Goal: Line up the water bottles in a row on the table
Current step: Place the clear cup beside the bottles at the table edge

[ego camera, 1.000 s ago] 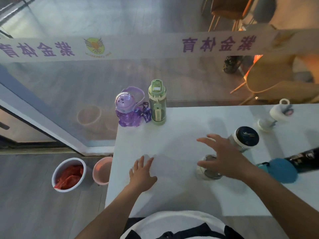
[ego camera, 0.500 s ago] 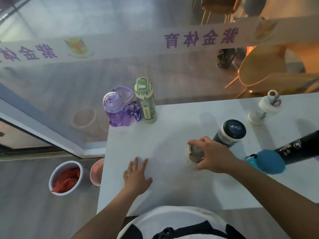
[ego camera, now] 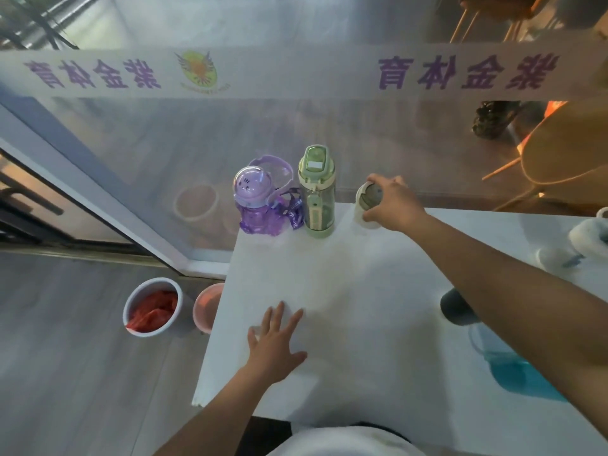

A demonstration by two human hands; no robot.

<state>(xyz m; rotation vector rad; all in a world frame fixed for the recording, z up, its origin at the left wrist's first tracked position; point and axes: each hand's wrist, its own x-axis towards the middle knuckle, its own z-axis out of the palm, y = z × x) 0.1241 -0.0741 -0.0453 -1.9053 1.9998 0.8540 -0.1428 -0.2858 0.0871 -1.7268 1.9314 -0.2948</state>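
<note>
1. White bowl (ego camera: 152,307): stands on the floor left of the worktop and holds something red.
2. Pink bowl (ego camera: 207,307): stands on the floor just beside the white bowl, partly under the worktop's left edge.
3. Worktop (ego camera: 345,291): white surface; its far edge meets a glass wall.
4. Left hand (ego camera: 275,343): lies flat, palm down, fingers spread, on the near left part of the worktop. It holds nothing.
5. Purple bottle (ego camera: 258,200): upright at the far left corner of the worktop, with a looped handle and a strap.
6. Green bottle (ego camera: 317,192): upright just right of the purple bottle, touching its strap, along the same far edge.
7. White bottle (ego camera: 367,205): upright just right of the green bottle, at the far edge, apart from it.
8. Right hand (ego camera: 393,204): fingers curled around the top of the white bottle, gripping its lid from the right.
9. Dark bottle (ego camera: 455,307): on the worktop at the right, partly hidden by the right forearm.
10. Blue bottle (ego camera: 523,376): nearer than the dark bottle, partly hidden by the same forearm.
11. White cup (ego camera: 589,235): at the right edge of view, blurred.
</note>
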